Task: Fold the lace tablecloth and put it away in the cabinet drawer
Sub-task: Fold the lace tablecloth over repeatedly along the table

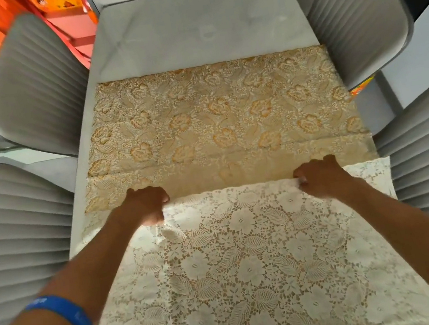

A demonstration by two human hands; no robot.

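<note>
**Two hands gripping lace tablecloth edge**

Both hands are clenching the folded far edge of the cream lace tablecloth [250,255], left hand [145,205] and right hand [319,178] well apart. The cloth is lying on the grey surface [200,29], overlapping a gold floral cloth [223,116]. Four grey chairs are flanking the surface. A blue wristband [63,312] is circling the left forearm.
</note>
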